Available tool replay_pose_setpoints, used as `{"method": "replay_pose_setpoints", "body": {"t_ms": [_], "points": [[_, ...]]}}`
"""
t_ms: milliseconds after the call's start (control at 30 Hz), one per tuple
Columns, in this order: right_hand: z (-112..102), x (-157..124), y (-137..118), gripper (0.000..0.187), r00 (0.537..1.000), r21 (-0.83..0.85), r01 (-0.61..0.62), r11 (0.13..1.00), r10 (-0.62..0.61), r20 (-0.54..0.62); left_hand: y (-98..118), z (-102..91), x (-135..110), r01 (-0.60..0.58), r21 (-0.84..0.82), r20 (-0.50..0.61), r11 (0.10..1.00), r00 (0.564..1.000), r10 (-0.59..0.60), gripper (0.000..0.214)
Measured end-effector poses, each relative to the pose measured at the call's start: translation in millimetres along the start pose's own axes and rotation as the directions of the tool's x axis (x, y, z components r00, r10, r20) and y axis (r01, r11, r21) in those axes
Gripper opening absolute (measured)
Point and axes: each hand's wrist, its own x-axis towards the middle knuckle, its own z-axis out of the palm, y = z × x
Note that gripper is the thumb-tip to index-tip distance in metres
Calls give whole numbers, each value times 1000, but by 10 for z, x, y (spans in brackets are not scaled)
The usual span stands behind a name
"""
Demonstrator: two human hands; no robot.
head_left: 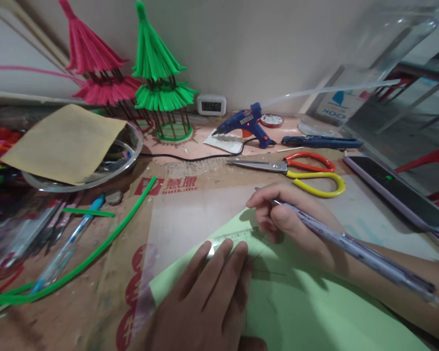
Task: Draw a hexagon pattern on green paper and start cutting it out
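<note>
My left hand lies flat with its fingers stretched out, pressing a clear ruler onto a sheet of light green paper. Thin drawn lines show on the paper near the ruler. Just to the right, my right hand is closed around a pale purple patterned pen, its back end slanting down to the right. That hand rests by the paper's upper edge, beside the ruler's end. Beyond it lie scissors with one red-orange and one yellow handle.
At the back are a blue glue gun, a utility knife, a small clock and pink and green pipe-cleaner towers. A phone lies right; a metal bowl, pens and a green pipe cleaner lie left.
</note>
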Motion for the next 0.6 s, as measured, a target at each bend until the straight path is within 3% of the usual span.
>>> {"method": "replay_pose_setpoints", "body": {"t_ms": [233,400,600], "points": [[1,5,-21,42,998,-26,61,998,-61,-19,29,-9,-8,39,12,33,999,999,-39,51],[19,8,-60,43,998,-39,34,999,-37,-56,29,-1,-57,33,-21,123,999,992,-30,60],[65,-2,-50,48,996,-21,7,1000,-8,-90,-12,-23,-52,-8,-7,118,1000,993,9,58]]}}
